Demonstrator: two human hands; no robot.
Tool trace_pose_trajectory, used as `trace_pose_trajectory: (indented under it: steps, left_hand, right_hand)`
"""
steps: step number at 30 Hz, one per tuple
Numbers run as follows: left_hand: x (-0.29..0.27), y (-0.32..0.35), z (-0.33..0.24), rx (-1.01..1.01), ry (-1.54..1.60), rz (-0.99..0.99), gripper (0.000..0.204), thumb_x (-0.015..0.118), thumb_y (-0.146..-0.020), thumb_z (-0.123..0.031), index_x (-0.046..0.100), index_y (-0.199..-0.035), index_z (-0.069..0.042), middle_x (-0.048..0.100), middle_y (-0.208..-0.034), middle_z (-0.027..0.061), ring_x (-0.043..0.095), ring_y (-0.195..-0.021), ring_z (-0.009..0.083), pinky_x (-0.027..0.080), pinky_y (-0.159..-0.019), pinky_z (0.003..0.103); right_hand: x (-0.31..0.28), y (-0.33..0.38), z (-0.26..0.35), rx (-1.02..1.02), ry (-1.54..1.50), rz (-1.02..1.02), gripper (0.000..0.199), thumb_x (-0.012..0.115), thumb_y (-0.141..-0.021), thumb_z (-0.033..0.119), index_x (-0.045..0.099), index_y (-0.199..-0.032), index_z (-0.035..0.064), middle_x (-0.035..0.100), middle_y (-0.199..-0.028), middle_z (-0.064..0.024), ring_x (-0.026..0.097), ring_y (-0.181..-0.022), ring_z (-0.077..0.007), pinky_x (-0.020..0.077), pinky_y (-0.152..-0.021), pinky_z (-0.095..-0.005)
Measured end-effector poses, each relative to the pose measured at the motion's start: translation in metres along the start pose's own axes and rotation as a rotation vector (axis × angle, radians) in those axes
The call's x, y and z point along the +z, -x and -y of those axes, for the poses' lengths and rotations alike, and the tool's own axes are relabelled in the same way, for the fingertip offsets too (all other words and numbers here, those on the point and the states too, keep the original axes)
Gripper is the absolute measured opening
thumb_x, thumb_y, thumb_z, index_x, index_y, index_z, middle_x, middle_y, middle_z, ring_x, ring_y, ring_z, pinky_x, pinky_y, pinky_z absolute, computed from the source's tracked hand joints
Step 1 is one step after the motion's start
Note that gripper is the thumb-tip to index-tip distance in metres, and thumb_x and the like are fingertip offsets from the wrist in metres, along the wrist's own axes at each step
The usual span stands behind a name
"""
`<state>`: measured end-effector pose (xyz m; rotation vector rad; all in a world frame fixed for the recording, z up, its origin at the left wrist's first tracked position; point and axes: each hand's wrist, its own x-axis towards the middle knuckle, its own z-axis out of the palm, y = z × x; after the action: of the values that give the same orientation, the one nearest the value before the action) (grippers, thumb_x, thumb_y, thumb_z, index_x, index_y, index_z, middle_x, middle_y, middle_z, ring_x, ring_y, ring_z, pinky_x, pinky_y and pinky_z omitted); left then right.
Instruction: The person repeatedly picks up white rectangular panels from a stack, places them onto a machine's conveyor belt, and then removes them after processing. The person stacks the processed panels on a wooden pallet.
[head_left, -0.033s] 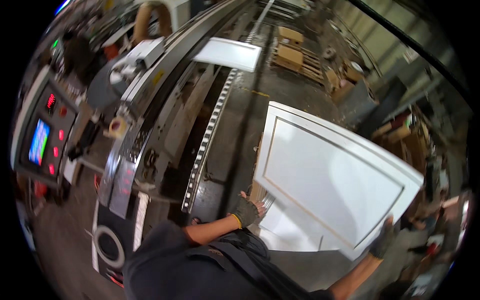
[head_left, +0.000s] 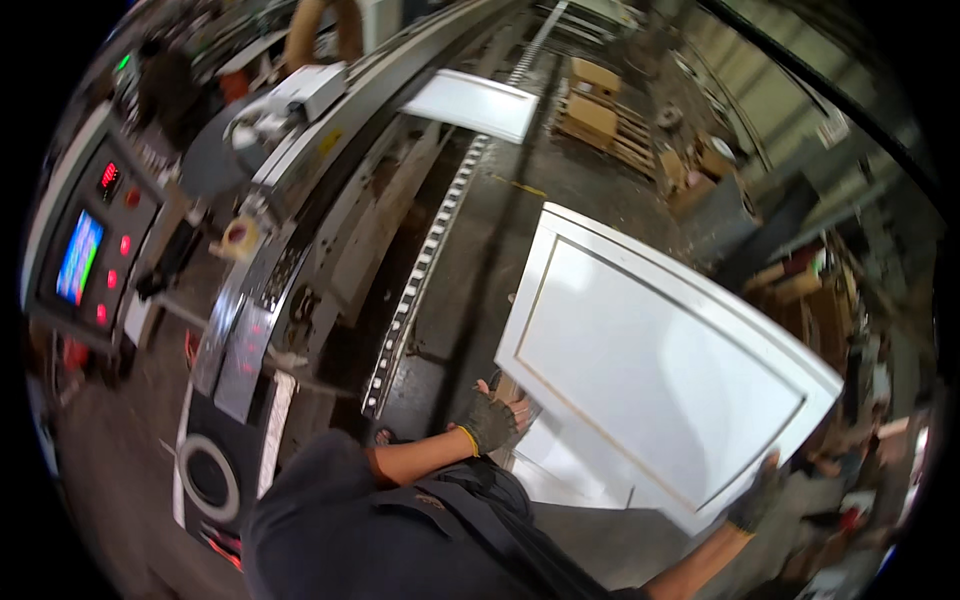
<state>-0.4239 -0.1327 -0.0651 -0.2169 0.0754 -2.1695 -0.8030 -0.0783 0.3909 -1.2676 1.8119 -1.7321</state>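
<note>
Lying over a white board (head_left: 570, 465), the white panel (head_left: 650, 360) sits before the body. Right hand (head_left: 758, 497) grips its near right corner; left hand (head_left: 496, 420) is at the left edge (holding or merely touching, I can't tell). Progress, I judge: a far panel (head_left: 475, 105) is across the toothed strip (head_left: 428, 252); this one isn't there yet. Its face: flat, framed by a groove, part shaded grey.

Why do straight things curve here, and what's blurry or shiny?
In the head view: the fisheye lens bends edges like the machine rail; the right hand looks smeared, the left hand sharper; glare brightens the far white panel; a grey patch, shadow or reflection, crosses the near white panel.
</note>
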Motion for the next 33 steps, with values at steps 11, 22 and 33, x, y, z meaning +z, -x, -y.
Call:
trace_pose_trajectory:
  steps: [11, 22, 33]
  left_hand:
    - [0.205, 0.143, -0.075, 0.589, -0.017, -0.426, 0.089, 0.052, -0.083, -0.072, 0.037, -0.146, -0.011, 0.046, -0.144, 0.0103, 0.045, -0.130, 0.0316, 0.035, -0.110, 0.048]
    - [0.124, 0.329, -0.172, 1.023, -0.028, -0.807, 0.062, 0.062, -0.086, -0.054, 0.053, -0.132, -0.012, 0.061, -0.127, 0.0105, 0.058, -0.113, 0.0344, 0.046, -0.099, 0.051]
    - [0.097, 0.384, -0.248, 1.127, 0.024, -1.188, 0.056, 0.068, -0.085, -0.048, 0.056, -0.124, -0.009, 0.064, -0.114, 0.0122, 0.062, -0.100, 0.0310, 0.051, -0.087, 0.050]
  right_hand:
    - [0.113, 0.122, -0.145, 0.358, -0.072, -0.001, 0.058, 0.051, -0.097, 0.046, 0.057, -0.122, -0.0061, 0.060, -0.119, -0.0148, 0.055, -0.106, -0.0273, 0.0424, -0.097, -0.0415]
    - [0.318, 0.290, -0.204, 0.528, 0.222, 0.270, 0.059, 0.068, -0.083, 0.058, 0.059, -0.068, 0.0010, 0.056, -0.065, -0.0052, 0.049, -0.064, -0.0195, 0.0424, -0.059, -0.0388]
    - [0.447, 0.342, -0.196, 0.621, 0.137, 0.488, 0.055, 0.054, -0.093, 0.052, 0.061, -0.079, -0.0001, 0.060, -0.080, -0.0098, 0.053, -0.078, -0.0242, 0.0457, -0.077, -0.0387]
